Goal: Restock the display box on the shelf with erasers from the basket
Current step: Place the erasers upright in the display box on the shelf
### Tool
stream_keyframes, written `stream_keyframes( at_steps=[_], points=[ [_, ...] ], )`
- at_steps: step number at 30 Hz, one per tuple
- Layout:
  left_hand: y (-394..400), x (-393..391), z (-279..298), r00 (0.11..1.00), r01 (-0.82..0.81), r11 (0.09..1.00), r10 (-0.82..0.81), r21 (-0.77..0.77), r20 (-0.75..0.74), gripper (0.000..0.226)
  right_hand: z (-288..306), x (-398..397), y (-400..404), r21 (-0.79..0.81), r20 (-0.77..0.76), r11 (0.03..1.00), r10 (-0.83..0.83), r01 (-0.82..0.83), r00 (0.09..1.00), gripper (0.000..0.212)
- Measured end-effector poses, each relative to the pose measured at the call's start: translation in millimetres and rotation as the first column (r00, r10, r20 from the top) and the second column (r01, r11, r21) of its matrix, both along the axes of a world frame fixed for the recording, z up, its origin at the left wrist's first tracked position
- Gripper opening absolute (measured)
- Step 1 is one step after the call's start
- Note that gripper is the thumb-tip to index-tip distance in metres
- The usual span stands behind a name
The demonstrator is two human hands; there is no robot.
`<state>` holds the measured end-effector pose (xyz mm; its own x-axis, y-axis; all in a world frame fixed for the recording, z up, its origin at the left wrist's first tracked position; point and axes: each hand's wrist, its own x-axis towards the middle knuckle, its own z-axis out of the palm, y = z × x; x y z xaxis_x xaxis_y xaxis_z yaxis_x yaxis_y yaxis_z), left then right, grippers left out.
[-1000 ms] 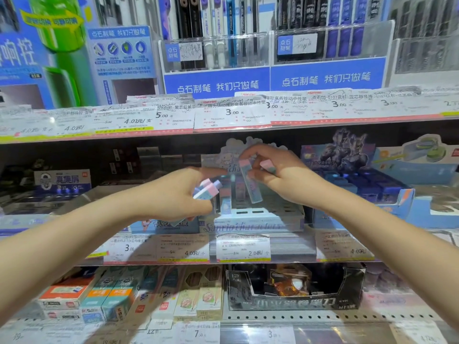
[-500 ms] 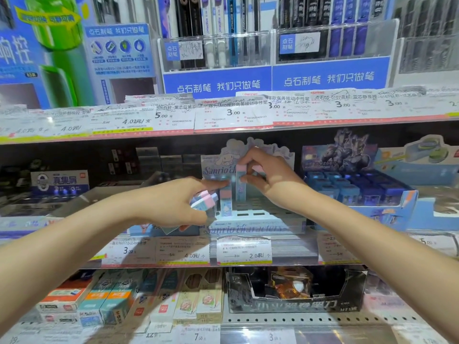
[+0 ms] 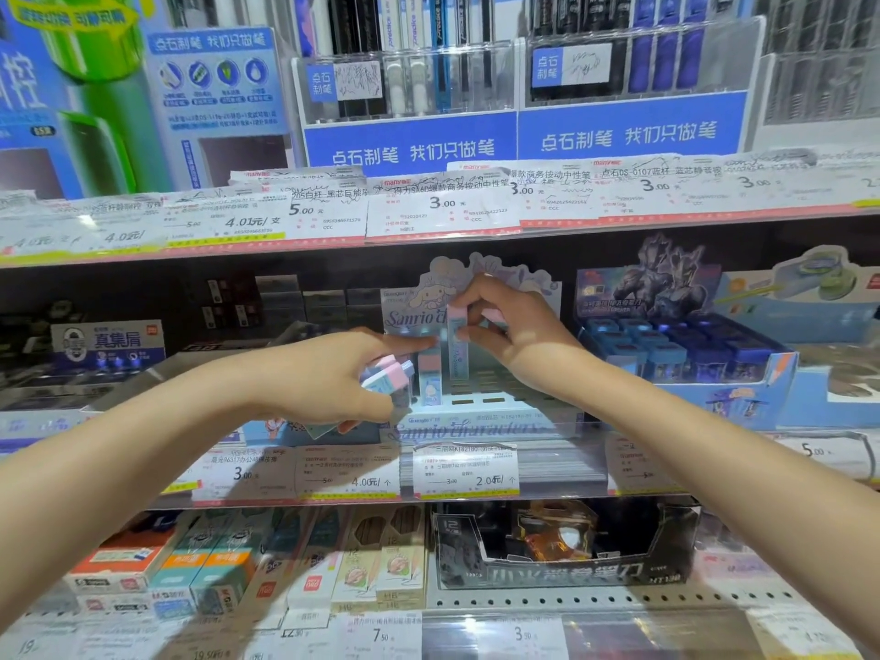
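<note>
The pale blue display box (image 3: pixel 481 423) sits on the middle shelf, with rows of slots in its top. My right hand (image 3: pixel 512 333) pinches a tall blue eraser with a pink top (image 3: pixel 458 354), upright over a back slot; another pink-topped eraser sits in the same hand. Beside it a standing eraser (image 3: pixel 430 378) is in a slot, and my left index finger touches its top. My left hand (image 3: pixel 333 376) clutches a bunch of pink-and-blue erasers (image 3: pixel 388 378) in its palm. The basket is out of view.
A dark blue box of erasers (image 3: pixel 685 354) stands just right of the display box. Price tags (image 3: pixel 464 471) line the shelf edge below. The upper shelf edge (image 3: pixel 428 216) overhangs the hands. Pencil boxes (image 3: pixel 228 564) and a black box (image 3: pixel 562 559) fill the lower shelf.
My right hand moved back and up into the display box, turning its eraser upright over a slot. My left hand's index finger stretched out onto the standing eraser.
</note>
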<state>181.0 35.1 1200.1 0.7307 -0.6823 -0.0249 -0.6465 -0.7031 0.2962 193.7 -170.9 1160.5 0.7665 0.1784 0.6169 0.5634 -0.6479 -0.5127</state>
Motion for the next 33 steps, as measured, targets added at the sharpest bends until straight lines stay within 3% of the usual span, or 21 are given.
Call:
stream_keyframes(
  at_steps=[4,8,14,21,23,25,26,28,31,33],
  points=[
    [-1,-1,1,1.000,-0.001,1.000,0.001,-0.008,0.008,0.071,2,-2,-2,0.041,-0.023,0.999,0.009,-0.008,1.000,0.019],
    [1,0,0,1.000,0.015,1.000,-0.015,-0.006,0.012,0.070,-4,-6,-1,-0.027,-0.110,0.999,-0.027,0.024,0.994,0.025],
    [-2,-3,3,0.999,0.043,0.999,-0.043,0.014,0.025,0.071,-3,-3,-2,-0.042,0.050,0.996,-0.071,0.073,0.996,0.021],
    [0,2,-2,1.000,0.021,0.999,-0.020,-0.032,0.015,0.071,-1,-5,0,-0.069,-0.032,0.995,-0.077,0.075,0.996,0.034],
    [2,3,-3,1.000,0.012,1.000,-0.012,-0.025,0.013,0.071,3,-8,1,0.007,-0.144,0.998,-0.060,0.061,0.988,0.029],
    [4,4,-6,1.000,-0.021,0.998,0.022,-0.052,0.013,0.065,8,-15,3,0.230,-0.280,0.973,0.055,0.012,0.958,0.025],
    [4,4,-9,0.999,-0.036,0.997,0.038,-0.074,0.021,0.055,10,-20,4,0.383,-0.334,0.923,0.166,-0.028,0.928,0.024],
    [4,2,-13,0.993,-0.071,0.978,0.088,-0.194,0.077,0.009,12,-26,6,0.637,-0.333,0.762,0.411,-0.119,0.848,0.020],
    [-2,-2,-16,0.978,-0.083,0.903,0.156,-0.421,0.142,0.032,10,-31,8,0.766,-0.284,0.616,0.580,-0.183,0.763,0.030],
    [-8,-8,-15,0.990,-0.069,0.830,0.127,-0.553,0.067,0.030,9,-32,9,0.756,-0.273,0.626,0.570,-0.193,0.775,0.035]
  ],
)
